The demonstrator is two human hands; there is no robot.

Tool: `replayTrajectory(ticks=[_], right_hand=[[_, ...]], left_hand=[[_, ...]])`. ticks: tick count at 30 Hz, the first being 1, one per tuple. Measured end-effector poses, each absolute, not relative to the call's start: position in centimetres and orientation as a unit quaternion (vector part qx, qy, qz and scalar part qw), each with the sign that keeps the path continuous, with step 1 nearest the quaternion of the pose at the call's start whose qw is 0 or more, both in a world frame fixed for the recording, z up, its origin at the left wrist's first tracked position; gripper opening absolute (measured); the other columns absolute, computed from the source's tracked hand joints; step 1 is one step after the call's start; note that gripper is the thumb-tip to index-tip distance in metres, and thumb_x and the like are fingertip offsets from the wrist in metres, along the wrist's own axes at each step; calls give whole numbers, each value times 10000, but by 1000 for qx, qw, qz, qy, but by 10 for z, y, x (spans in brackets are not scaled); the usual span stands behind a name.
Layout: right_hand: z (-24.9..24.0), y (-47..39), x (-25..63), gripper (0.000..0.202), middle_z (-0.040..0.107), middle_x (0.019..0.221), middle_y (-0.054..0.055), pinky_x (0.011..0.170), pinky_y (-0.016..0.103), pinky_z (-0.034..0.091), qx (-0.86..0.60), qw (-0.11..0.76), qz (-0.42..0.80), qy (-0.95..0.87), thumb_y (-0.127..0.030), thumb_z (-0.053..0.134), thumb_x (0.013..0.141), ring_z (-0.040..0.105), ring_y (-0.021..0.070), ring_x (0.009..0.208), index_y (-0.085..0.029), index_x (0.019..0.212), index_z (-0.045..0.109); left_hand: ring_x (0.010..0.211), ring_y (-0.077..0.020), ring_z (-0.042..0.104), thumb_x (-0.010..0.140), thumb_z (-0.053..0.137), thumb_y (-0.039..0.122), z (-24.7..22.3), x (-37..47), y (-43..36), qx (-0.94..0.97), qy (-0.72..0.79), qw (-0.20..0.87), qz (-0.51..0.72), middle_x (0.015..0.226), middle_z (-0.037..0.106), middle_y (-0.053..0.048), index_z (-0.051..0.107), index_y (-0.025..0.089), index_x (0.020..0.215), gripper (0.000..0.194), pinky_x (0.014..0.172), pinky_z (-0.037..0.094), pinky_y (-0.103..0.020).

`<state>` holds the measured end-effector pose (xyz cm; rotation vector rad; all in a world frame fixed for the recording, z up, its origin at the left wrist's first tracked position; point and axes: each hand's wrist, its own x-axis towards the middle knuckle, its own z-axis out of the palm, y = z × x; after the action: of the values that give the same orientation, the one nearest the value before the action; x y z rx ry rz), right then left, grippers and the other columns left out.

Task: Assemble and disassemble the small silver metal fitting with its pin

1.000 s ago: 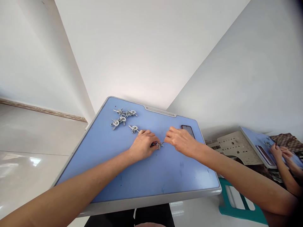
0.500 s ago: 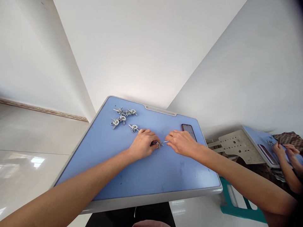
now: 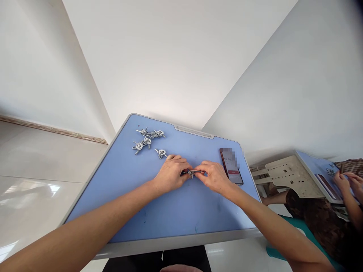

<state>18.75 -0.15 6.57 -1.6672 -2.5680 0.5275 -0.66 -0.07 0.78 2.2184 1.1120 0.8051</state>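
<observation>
Over the middle of the blue table, my left hand (image 3: pixel 172 172) pinches a small silvery metal valve (image 3: pixel 191 175), which looks like a fuel tap. Its fingers cover much of the part. My right hand (image 3: pixel 213 175) is closed on a thin metal rod (image 3: pixel 197 171) that lies across the top of this valve, and its fingertips almost meet the left ones. What the rod ends in is too small to tell. A single similar valve (image 3: pixel 161 153) lies just beyond my left hand. Several more valves (image 3: pixel 146 139) are grouped farther back on the left.
A phone (image 3: pixel 231 166) with a lit screen lies right of my right hand. The blue table (image 3: pixel 124 204) has a grey rim and stands against a white wall corner. At right, another person's hands (image 3: pixel 344 181) work at a second table, near a beige chair (image 3: pixel 286 175).
My right hand has moved left and closer to my left hand, bringing the rod across the valve. More of the phone shows. My left hand keeps its hold.
</observation>
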Motion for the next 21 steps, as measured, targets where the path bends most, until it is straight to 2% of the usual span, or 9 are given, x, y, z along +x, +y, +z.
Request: replayTrajectory(ticks=[5,12,16,21], right_hand=[[67,-4,183,186,679,787,14,586,286,252,-517,-27,90,-851,-189,596,914,567,163,780,-249,896,772],[64,-10,170,177,666,799,56,521,312,200,-496,-74,-24,-865,-145,549,913,578,182,791,-169,824,700],[54,-14,171,141,621,742,59,492,308,196,-458,-38,-95,-883,-105,551,891,565,183,753,-149,803,652],[37,-14,182,170,543,672,30,485,290,212,-415,55,-161,-894,-97,535,877,508,162,676,-164,724,568]], left_hand=[[806,-192,562,870,690,175,7,-7,-1,819,414,264,297,790,680,-5,745,217,922,87,872,374,-395],[835,-199,548,872,686,190,4,-6,-2,821,416,247,302,810,677,-16,746,217,934,90,855,376,-388],[853,-204,546,873,661,159,6,-5,-3,827,413,238,296,842,704,-11,735,220,954,125,858,375,-385],[833,-189,563,869,613,108,8,-4,-5,828,411,239,296,803,701,-5,723,204,915,153,899,378,-387]])
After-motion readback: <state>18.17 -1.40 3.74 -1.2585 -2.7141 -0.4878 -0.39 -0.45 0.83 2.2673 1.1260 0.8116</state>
